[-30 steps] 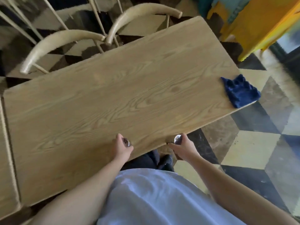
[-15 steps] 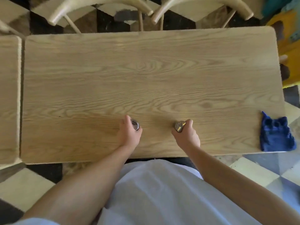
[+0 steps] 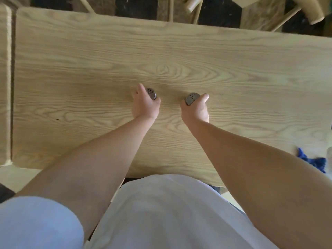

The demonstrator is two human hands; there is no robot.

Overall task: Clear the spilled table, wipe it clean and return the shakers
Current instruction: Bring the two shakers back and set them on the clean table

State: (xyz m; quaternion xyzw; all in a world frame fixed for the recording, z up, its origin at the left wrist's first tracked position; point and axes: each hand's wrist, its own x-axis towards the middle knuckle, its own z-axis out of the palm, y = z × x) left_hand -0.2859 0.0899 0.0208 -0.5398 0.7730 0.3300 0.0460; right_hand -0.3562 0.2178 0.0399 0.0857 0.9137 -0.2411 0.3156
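Observation:
Both my hands are out over the middle of the light wooden table (image 3: 75, 56), each wrapped around a shaker. My left hand (image 3: 145, 105) grips the left shaker (image 3: 151, 93), whose round metal lid with small holes shows above my fingers. My right hand (image 3: 196, 109) grips the right shaker (image 3: 191, 98), its perforated metal lid tilted slightly towards me. The shakers' bodies are hidden inside my fists, so I cannot tell whether they touch the tabletop. A crumpled blue cloth (image 3: 313, 161) lies at the table's near right corner, partly behind my right forearm.
A second wooden table (image 3: 4, 83) butts against the left end, with a narrow gap between them. Pale wooden chairs (image 3: 190, 5) stand along the far side. Checkered floor tiles show beyond the table edges.
Both hands, each holding its shaker, have moved from the near edge out to the middle of the table. My view has swung to look straight down over the tabletop.

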